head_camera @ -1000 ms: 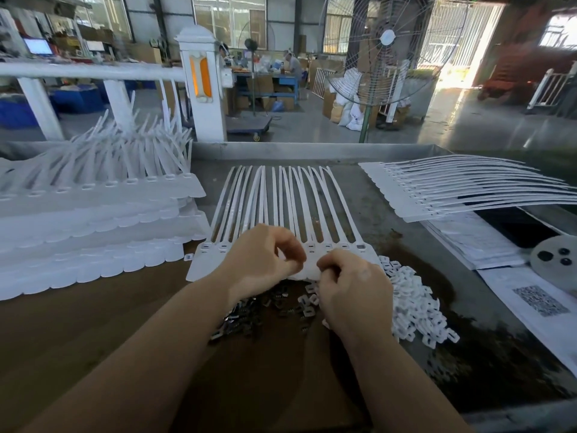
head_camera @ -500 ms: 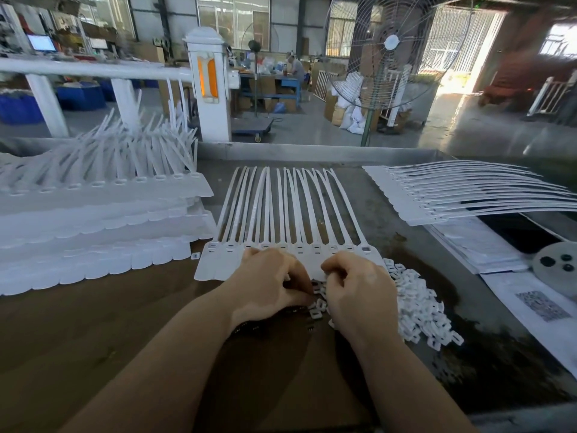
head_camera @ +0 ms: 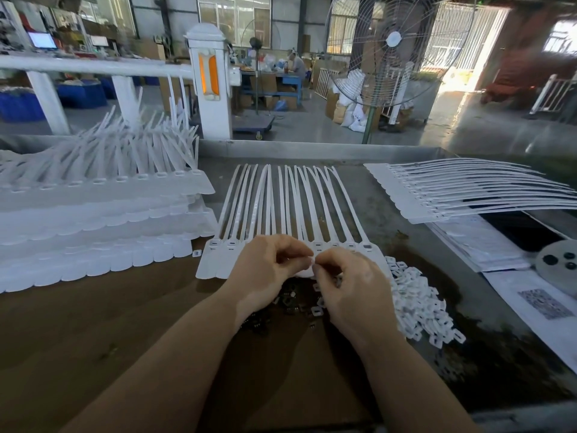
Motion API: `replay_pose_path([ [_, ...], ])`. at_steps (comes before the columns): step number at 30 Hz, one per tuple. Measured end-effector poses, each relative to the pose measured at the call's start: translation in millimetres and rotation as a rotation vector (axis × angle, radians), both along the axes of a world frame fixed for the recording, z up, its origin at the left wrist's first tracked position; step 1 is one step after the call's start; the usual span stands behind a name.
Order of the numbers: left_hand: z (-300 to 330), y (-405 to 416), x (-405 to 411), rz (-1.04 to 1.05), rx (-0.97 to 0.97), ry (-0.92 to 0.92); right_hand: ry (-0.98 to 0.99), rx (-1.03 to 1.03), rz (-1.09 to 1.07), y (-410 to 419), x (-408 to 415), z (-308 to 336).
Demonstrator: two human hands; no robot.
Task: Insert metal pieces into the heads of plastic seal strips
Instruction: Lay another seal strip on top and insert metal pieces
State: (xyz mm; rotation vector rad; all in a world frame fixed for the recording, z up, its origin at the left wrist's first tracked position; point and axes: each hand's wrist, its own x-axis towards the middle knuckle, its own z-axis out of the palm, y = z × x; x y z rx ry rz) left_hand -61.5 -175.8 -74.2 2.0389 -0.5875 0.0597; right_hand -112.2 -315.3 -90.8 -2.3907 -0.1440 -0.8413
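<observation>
A joined row of white plastic seal strips lies flat in front of me, heads toward me, tails pointing away. My left hand and my right hand hover over the row's heads, fingertips meeting at a small white piece pinched between them. Beneath the hands lies a heap of small dark metal pieces. A pile of small white plastic caps sits just right of my right hand. What the left fingers hold is too small to make out.
Stacked rows of white seal strips fill the left of the table. Another sheet of strips lies at the right over papers. A round grey disc sits at the far right. A standing fan is behind the table.
Both hands have lifted from the pile of small parts and come together, fingertips now meeting over the strip heads.
</observation>
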Motion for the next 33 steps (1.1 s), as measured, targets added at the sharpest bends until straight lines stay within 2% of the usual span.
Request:
replay_pose_path([
  [6, 1.6, -2.0, -2.6, -0.006, 0.043, -0.02, -0.028, 0.004, 0.013, -0.7, -0.4, 0.7],
  [20, -1.6, -1.8, -2.7, 0.001, -0.093, 0.097, -0.035, -0.006, 0.0, -0.5, 0.4, 0.1],
  [27, 0.2, -2.4, -0.7, 0.018, -0.083, 0.129, -0.009, -0.026, -0.11, -0.4, 1.1, 0.4],
  [33, 17.6, -13.7, 13.3, 0.055, -0.024, 0.151, -0.014, -0.172, -0.21, 4.8, -3.5, 5.8],
])
